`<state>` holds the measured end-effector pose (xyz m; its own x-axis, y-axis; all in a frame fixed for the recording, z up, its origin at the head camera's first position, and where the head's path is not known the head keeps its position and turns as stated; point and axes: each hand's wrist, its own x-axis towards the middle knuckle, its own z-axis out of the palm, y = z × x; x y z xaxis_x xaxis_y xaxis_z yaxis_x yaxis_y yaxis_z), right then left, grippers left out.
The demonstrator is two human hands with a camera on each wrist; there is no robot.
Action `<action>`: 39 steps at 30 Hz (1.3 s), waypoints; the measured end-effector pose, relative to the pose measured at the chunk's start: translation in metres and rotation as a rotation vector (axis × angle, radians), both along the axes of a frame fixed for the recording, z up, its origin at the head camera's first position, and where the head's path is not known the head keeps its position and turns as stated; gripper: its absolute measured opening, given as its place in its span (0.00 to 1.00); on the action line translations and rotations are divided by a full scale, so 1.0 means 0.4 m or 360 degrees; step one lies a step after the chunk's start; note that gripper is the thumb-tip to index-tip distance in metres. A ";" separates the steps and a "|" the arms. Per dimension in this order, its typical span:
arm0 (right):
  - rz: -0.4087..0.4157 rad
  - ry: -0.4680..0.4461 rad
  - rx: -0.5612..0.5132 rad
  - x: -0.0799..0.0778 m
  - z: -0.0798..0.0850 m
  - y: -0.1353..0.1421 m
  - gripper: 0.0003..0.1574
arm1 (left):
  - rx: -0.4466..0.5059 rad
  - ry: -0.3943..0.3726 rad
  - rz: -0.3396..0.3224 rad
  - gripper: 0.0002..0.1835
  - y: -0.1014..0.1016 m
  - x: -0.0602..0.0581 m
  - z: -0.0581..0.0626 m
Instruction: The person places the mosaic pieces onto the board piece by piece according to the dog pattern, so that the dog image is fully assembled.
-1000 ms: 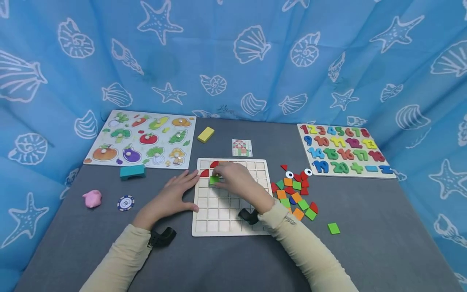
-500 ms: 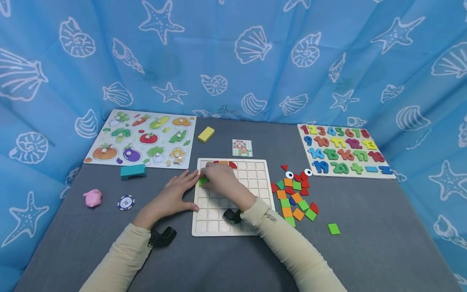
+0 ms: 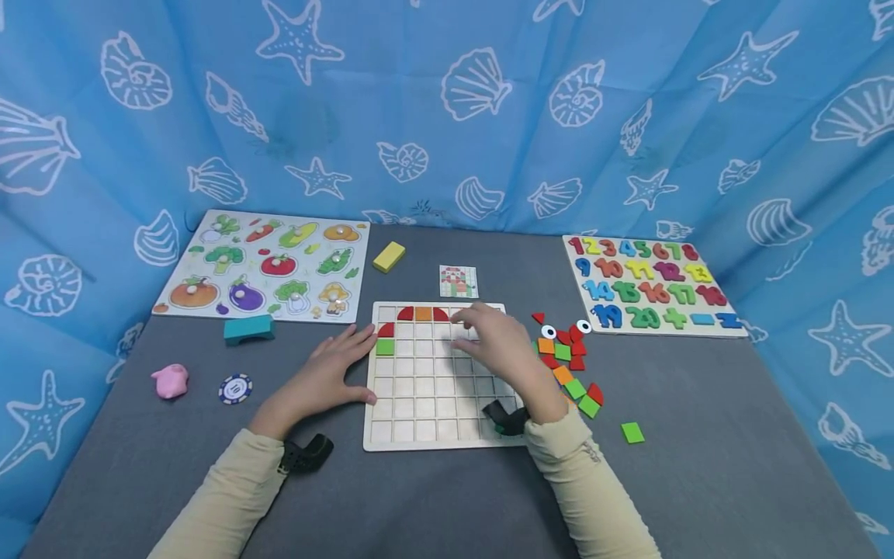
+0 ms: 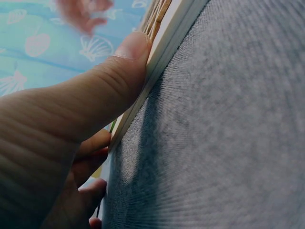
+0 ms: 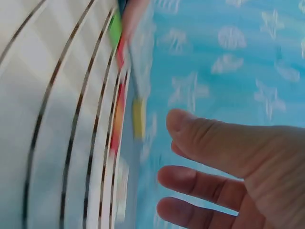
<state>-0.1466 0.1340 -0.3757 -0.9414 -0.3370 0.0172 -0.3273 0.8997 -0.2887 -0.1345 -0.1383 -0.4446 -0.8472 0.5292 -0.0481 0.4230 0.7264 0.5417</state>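
A pale wooden grid board point(image 3: 405, 429) lies in the middle of the table. Along its far row sit a red quarter-round piece point(image 3: 406, 314), an orange square point(image 3: 423, 314) and another red quarter-round point(image 3: 440, 314). Down the left column are one more red quarter-round point(image 3: 386, 330) and a green square tile point(image 3: 385, 347). My left hand point(image 3: 327, 376) rests at the board's left edge, thumb and fingertips against it. Over the board's right half hovers my right hand point(image 3: 499, 341), fingers apart and holding nothing; the right wrist view shows its thumb point(image 5: 205, 136) and fingers spread.
Loose coloured pieces point(image 3: 563, 352) lie right of the board, with a lone green square point(image 3: 632, 432) nearer me. Beyond the board is a pattern card point(image 3: 458, 281). A vegetable puzzle point(image 3: 293, 244), number puzzle point(image 3: 649, 324), yellow block point(image 3: 388, 256), teal block point(image 3: 249, 329), pink pig point(image 3: 171, 381) and chip point(image 3: 235, 388) stand around.
My right hand set the green square in the left column beneath the red piece, let go and moved right across the board. The left hand stays at the edge.
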 end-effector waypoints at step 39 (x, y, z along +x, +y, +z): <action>0.0511 0.0133 0.0243 0.008 -0.026 -0.057 0.14 | -0.0010 0.0017 -0.0012 0.53 -0.005 -0.008 -0.011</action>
<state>-0.1433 0.1113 -0.3862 -0.7846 -0.6197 0.0162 -0.6169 0.7779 -0.1193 -0.1378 -0.1404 -0.4491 -0.8436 0.5353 -0.0423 0.4343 0.7266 0.5324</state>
